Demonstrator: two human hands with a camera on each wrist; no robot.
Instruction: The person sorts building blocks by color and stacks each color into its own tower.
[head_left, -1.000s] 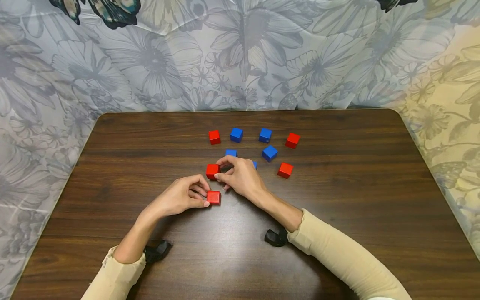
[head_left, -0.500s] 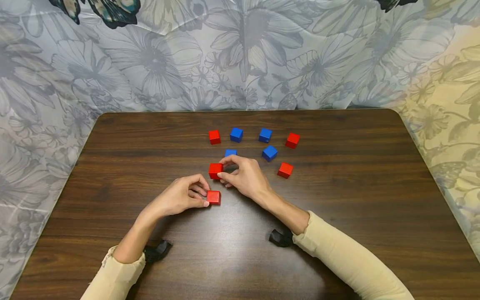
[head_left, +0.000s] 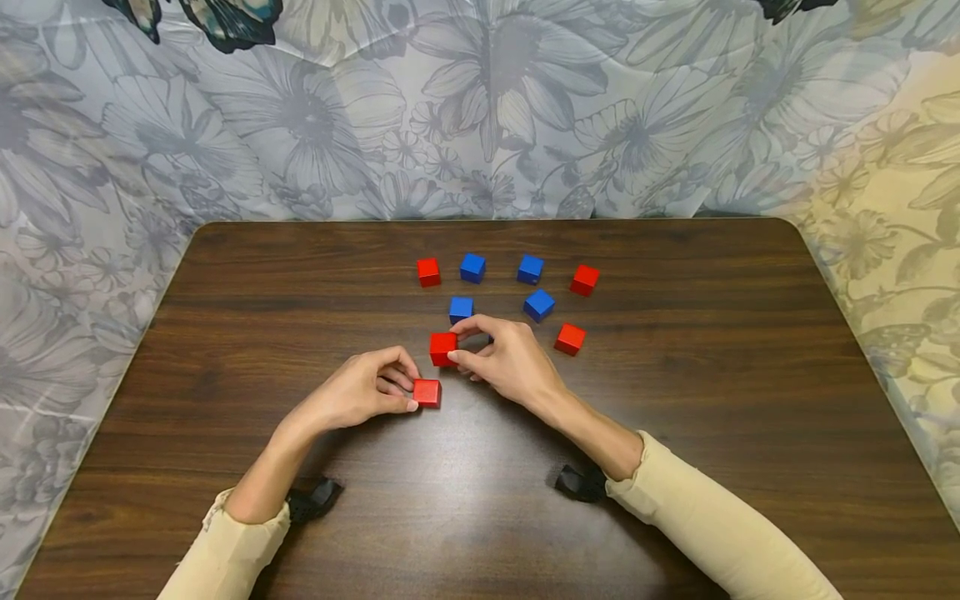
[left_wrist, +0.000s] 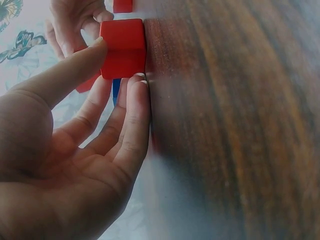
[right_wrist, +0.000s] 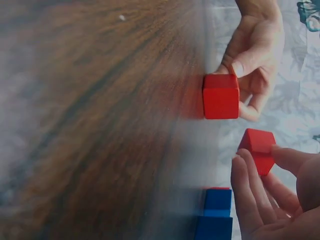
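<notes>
My left hand pinches a red cube between thumb and fingertips. That cube sits on the tabletop in the left wrist view. Just beyond it, my right hand grips a second red cube with its thumb and fingers. In the right wrist view this second cube is raised off the table, apart from the cube at my left hand. A blue cube lies right behind the raised one. Another blue cube is mostly hidden behind my right hand.
Farther back on the brown wooden table stand a red cube and two blue cubes. To the right are another blue cube and two red cubes. A floral cloth hangs behind the table.
My right hand has drifted to the right and slightly toward me with its red cube, uncovering more of the blue cube behind. The left hand stays in place on its cube.
</notes>
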